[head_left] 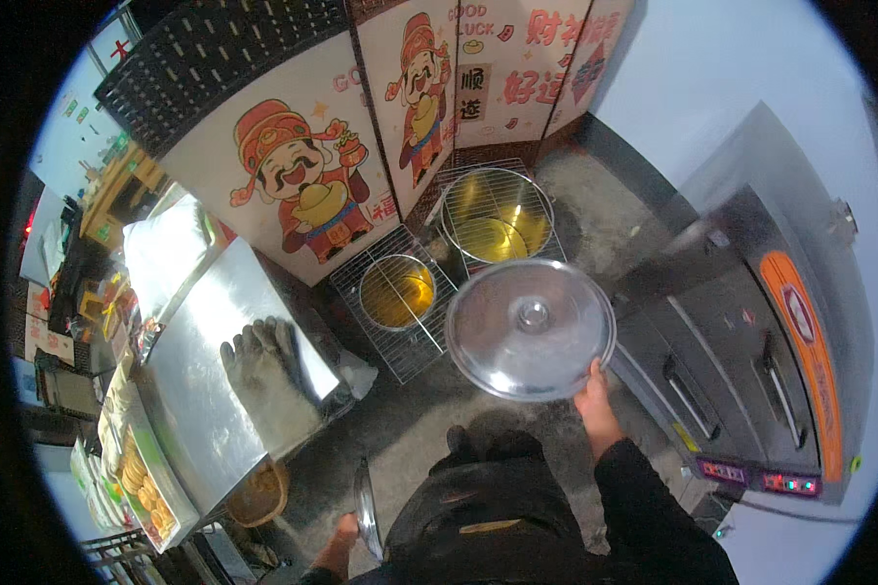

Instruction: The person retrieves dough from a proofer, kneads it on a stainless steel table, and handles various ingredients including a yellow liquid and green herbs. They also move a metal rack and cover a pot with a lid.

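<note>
At the far left, a tray (179, 531) of round baked pieces (143, 485) lay beside the steel tabletop (195, 375). A grey glove (273, 400) rested on the tabletop's right side, its finger ends pointing away from the person, and a basket (282, 495) showed just below the near corner. A folding screen (307, 180) with cartoon figures stood beyond.

The left hand (344, 532), low in view, was at the left side of the left lid (366, 512). That lid was seen nearly edge-on, a thin strip whose long axis ran away from the person, its far end leaning slightly left. How far the left fingers were open could not be told.

Next came the small pot (377, 275) and, farther off to the right, the large pot (464, 193), both holding yellow liquid and both crossed by wire racks (400, 366).

The right lid (527, 336) was held out to the right of the small pot, on the near side of the large one, overlapping its rack in view. Round, it had no long axis; its broad face and knob (533, 315) pointed up toward the camera. The right hand (598, 411) had its fingers clamped on the near right rim. Past it stood a dark oven (727, 390).
</note>
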A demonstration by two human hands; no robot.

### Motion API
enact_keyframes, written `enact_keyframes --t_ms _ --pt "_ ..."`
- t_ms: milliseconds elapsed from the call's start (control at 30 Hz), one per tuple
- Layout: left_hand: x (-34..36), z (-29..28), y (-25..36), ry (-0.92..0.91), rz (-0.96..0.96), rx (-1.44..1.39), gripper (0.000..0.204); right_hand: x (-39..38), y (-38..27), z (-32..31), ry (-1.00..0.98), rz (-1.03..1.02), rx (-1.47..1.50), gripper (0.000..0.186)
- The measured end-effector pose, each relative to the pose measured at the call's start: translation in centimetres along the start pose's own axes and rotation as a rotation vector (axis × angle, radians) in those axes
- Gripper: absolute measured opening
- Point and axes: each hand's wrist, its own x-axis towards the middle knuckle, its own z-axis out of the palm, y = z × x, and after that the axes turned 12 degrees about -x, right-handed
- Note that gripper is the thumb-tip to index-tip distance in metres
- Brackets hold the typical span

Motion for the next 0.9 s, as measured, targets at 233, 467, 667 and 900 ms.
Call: enact_keyframes --t_ms 233,467,667,900 --pt "0.8 8.2 4.4 0.25 -0.095 -0.096 0.027 31.0 -3.9 11.7 0.063 0.087 -0.127 0.055" --pt "-5.0 18.7 6.1 0.505 -0.167 -0.175 0.029 50.2 -2.9 19.1 0.111 0.136 -0.152 0.048" --pt "0.3 24.9 7.7 0.049 0.427 0.561 0.028 62.7 -0.8 5.9 0.049 -0.273 -0.545 0.047" --pt "-2.1 27.9 8.1 0.349 -0.264 -0.719 0.028 40.7 10.5 11.5 -0.137 -0.507 -1.235 0.027"
